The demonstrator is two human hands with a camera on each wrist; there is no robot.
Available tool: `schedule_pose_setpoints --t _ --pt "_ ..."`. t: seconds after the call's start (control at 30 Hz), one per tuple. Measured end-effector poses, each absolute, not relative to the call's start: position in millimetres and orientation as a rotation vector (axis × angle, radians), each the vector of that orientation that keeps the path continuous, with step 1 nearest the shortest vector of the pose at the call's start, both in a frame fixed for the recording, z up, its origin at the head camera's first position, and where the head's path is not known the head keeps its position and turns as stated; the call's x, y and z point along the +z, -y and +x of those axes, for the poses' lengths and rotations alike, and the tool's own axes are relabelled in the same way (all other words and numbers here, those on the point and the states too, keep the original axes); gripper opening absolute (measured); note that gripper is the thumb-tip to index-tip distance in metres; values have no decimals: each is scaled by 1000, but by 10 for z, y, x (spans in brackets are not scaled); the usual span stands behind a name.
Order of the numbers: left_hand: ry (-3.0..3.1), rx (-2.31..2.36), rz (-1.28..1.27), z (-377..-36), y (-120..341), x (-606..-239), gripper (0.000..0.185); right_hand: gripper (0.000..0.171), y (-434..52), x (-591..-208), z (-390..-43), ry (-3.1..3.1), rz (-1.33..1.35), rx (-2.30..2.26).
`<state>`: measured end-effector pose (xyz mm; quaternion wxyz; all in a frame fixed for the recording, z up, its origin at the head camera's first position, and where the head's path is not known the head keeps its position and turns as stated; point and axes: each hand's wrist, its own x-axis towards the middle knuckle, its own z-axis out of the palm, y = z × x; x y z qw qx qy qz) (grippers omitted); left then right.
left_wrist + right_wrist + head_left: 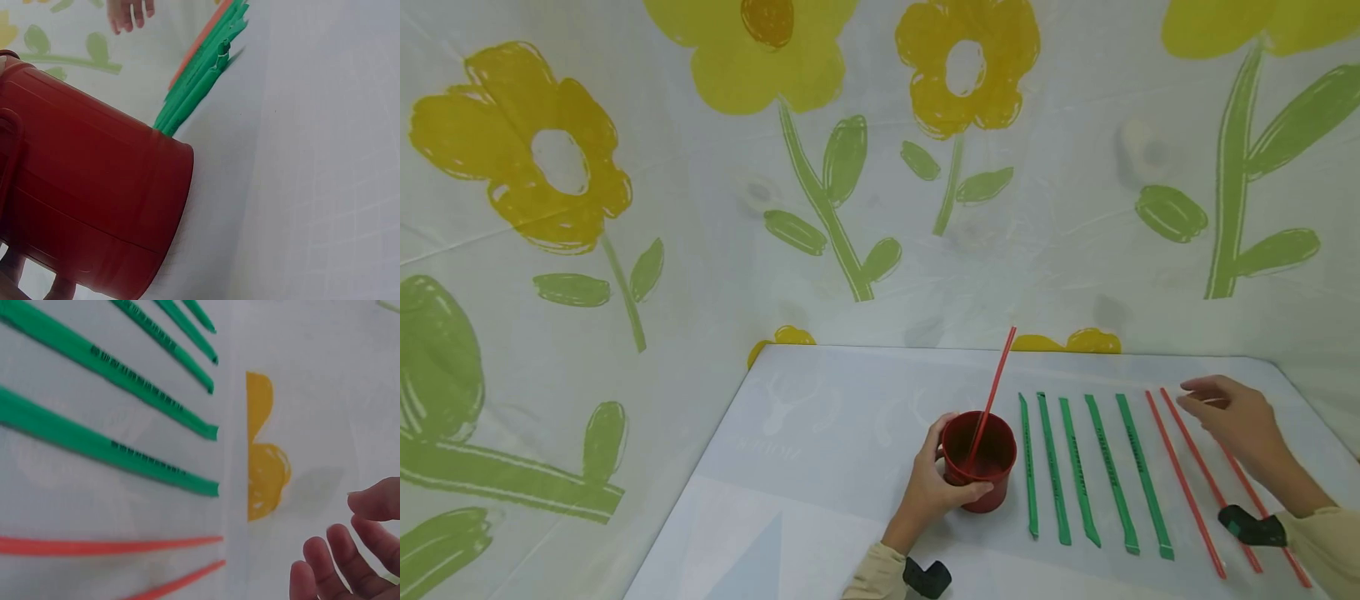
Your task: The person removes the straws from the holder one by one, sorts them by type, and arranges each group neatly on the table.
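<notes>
My left hand point(927, 486) grips a dark red mug point(996, 500) on the table, thumb across its near side. Inside the mug leans one red straw point(997, 377), its upper end above the rim. In the left wrist view the side of the mug point(94, 181) fills the left part. Over the far ends of the red straws point(1186, 483) on the right hovers my right hand point(1243, 425), its fingers loosely bent around nothing. The right wrist view shows these fingers point(340, 550) apart from the straws, and part of a straw lies hidden under the right arm.
Several green-wrapped straws point(1108, 475) lie in a row between the mug and the red straws. The white table point(820, 450) ends at a flower-patterned curtain point(1037, 250) behind and to the left. Black wrist devices point(1251, 527) sit on both sleeves.
</notes>
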<state>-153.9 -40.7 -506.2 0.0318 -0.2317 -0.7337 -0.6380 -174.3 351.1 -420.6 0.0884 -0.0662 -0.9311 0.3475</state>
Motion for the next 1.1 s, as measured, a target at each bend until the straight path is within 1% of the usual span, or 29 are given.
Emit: schedule_pose_setpoints --t 0.4,0.63,0.83,1.1 --pt "2260 -1956 -732 -1538 417 -5053 86 46 -3184 -4084 -1705 2756 -95 1110" --pt "2243 -1966 -733 -1539 413 -5058 85 41 -2969 -3936 -1663 2719 12 1178" --pt "2253 -1975 -711 -1528 407 -5053 85 34 -2846 -3903 -1658 2632 99 1214" --pt "2240 -1975 -726 -1528 406 -5049 84 35 -2739 -3897 -1666 2639 86 1235"
